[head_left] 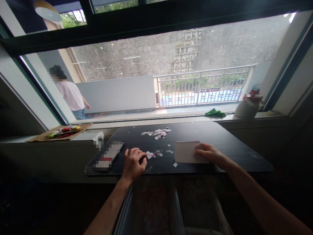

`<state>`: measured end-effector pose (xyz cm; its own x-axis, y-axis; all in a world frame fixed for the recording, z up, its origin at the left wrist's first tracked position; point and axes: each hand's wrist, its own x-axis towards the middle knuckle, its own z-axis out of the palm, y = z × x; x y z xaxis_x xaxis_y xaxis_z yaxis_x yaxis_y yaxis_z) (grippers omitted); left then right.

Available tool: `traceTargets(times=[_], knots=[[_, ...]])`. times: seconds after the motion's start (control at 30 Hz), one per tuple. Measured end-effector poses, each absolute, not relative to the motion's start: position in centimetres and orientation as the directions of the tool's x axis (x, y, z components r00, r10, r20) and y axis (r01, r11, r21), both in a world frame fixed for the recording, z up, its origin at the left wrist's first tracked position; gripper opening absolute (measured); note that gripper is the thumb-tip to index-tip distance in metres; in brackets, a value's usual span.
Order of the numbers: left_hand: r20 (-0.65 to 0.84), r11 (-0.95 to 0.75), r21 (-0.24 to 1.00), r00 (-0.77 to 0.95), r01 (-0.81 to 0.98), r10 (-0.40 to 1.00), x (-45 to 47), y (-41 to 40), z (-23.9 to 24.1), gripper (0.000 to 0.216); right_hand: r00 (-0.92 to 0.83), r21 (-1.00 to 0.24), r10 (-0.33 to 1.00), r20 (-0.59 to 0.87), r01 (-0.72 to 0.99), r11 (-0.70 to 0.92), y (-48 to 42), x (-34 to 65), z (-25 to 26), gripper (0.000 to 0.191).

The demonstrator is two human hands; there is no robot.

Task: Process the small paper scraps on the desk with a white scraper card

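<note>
My left hand (133, 163) rests on the dark table (220, 137) near its front edge, fingers curled over something dark I cannot make out. Just right of it lies a small heap of paper scraps (154, 153). My right hand (210, 153) lies on the right edge of a white flat card (187, 152), fingers pressing on it. A larger heap of pink and white paper scraps (157, 133) lies further back at the table's middle. A single scrap (175, 164) sits near the front edge.
A blurred flat object (109, 156) lies at the table's left. On the sill stand a cardboard tray with coloured items (61, 132), a white box (89, 135), a green cloth (215, 113) and a white pot (248, 106). A person (70, 94) stands outside the window.
</note>
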<state>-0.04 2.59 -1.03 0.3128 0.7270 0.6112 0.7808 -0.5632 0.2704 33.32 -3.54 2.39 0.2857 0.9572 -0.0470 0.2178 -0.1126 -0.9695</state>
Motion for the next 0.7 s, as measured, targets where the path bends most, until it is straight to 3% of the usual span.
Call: traceTargets(times=[0.7], knots=[[0.619,-0.571,0.272,0.314,0.774,0.720,-0.2,2.7,-1.2,0.018,0.031,-0.969,0.979,-0.200,0.146,-0.202,-3.9,33.5,3.9,0.017]])
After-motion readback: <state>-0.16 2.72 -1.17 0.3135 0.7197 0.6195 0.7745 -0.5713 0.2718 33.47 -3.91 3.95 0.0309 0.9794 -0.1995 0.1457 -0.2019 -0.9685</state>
